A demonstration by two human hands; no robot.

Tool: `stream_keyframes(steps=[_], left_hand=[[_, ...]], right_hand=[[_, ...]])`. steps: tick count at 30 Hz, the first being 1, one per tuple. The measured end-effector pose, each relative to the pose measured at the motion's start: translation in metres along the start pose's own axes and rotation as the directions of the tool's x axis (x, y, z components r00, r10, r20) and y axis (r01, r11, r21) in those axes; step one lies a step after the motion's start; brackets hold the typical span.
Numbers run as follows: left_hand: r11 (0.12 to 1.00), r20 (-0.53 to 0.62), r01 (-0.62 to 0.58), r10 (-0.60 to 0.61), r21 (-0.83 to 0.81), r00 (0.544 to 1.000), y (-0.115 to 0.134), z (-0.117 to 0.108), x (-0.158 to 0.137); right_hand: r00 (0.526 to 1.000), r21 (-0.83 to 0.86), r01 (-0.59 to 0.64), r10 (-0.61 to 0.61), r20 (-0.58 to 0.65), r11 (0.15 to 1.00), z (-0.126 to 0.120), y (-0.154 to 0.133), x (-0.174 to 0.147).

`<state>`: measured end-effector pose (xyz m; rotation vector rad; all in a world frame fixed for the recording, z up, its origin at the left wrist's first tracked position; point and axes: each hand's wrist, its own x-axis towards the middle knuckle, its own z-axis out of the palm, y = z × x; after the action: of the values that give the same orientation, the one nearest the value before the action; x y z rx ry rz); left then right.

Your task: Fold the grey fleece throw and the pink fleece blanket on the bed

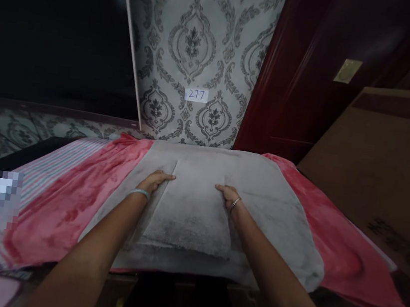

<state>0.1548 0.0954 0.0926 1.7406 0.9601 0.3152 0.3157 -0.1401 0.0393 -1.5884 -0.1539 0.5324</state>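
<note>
At opposite side edges of the folded grey cloth (192,209), left hand (153,180) and right hand (230,194), thumbs on top pointing inward; remaining fingers largely hidden, so impossible to tell how far open or whether closed on fabric. Between and nearer than the fingers, plush layers: probably light, soft, floppy, hardly fragile; best held by both sides, all layers together. Underneath, grey blanket (283,219); farther out both ways, pink blanket (110,186).
</note>
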Motion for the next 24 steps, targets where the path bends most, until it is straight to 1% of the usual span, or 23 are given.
stream_keyframes(steps=[3,5,7,9,10,11,12,13,14,16,17,18,19,20,21,22,23,24], left_hand=[[0.999,0.024,-0.012,0.013,-0.053,1.0,0.005,-0.002,-0.008],[0.994,0.025,-0.056,0.059,-0.092,0.998,0.012,-0.004,-0.013],[0.986,0.036,-0.099,0.105,-0.132,0.994,0.026,-0.011,-0.016],[0.967,0.037,-0.175,0.185,-0.187,0.982,0.048,-0.024,-0.018],[0.945,0.022,-0.245,0.256,-0.218,0.967,0.062,-0.032,-0.019],[0.909,-0.007,-0.337,0.346,-0.245,0.938,0.078,-0.041,-0.02],[0.857,-0.047,-0.444,0.448,-0.263,0.893,0.094,-0.051,-0.02],[0.791,-0.092,-0.55,0.547,-0.268,0.832,0.109,-0.061,-0.022],[0.721,-0.134,-0.642,0.632,-0.26,0.763,0.123,-0.07,-0.024],[0.605,-0.189,-0.767,0.745,-0.214,0.64,0.138,-0.084,-0.028],[0.559,-0.203,-0.811,0.785,-0.173,0.585,0.137,-0.089,-0.032],[0.523,-0.205,-0.843,0.818,-0.122,0.537,0.13,-0.092,-0.035],[0.495,-0.202,-0.866,0.843,-0.073,0.499,0.116,-0.092,-0.039],[0.48,-0.183,-0.877,0.86,-0.026,0.477,0.095,-0.091,-0.043],[0.485,-0.143,-0.874,0.867,0.02,0.478,0.069,-0.089,-0.048],[0.508,-0.093,-0.859,0.859,0.052,0.503,0.04,-0.087,-0.054],[0.554,0.006,-0.825,0.83,0.108,0.558,0.008,-0.085,-0.061],[0.61,0.116,-0.771,0.766,0.182,0.633,-0.023,-0.084,-0.067]], right_hand=[[0.994,0.006,-0.094,0.094,0.062,0.996,0.008,-0.017,-0.012],[0.993,0.026,-0.086,0.083,0.078,0.996,0.011,-0.031,-0.02],[0.997,0.065,-0.022,0.017,0.077,0.998,0.012,-0.051,-0.027],[0.995,0.111,0.074,-0.081,0.065,0.991,0.01,-0.079,-0.031],[0.99,0.135,0.122,-0.13,0.056,0.983,0.007,-0.095,-0.032],[0.98,0.156,0.185,-0.193,0.041,0.97,0.004,-0.114,-0.032],[0.96,0.17,0.272,-0.278,0.015,0.947,0.001,-0.132,-0.033],[0.923,0.168,0.382,-0.384,-0.017,0.909,-0.003,-0.15,-0.033],[0.864,0.148,0.502,-0.501,-0.05,0.852,-0.007,-0.165,-0.034],[0.701,0.052,0.713,-0.708,-0.089,0.699,-0.014,-0.182,-0.038],[0.619,-0.014,0.782,-0.78,-0.085,0.623,-0.018,-0.181,-0.041],[0.557,-0.08,0.825,-0.829,-0.059,0.56,-0.022,-0.172,-0.044],[0.509,-0.137,0.852,-0.861,-0.01,0.505,-0.025,-0.156,-0.049],[0.473,-0.182,0.871,-0.88,0.056,0.456,-0.029,-0.133,-0.053],[0.453,-0.214,0.883,-0.879,0.151,0.418,-0.034,-0.105,-0.059],[0.454,-0.224,0.887,-0.852,0.259,0.405,-0.039,-0.074,-0.064],[0.471,-0.244,0.881,-0.801,0.369,0.405,-0.046,-0.042,-0.071],[0.503,-0.29,0.864,-0.722,0.475,0.412,-0.055,-0.012,-0.077]])
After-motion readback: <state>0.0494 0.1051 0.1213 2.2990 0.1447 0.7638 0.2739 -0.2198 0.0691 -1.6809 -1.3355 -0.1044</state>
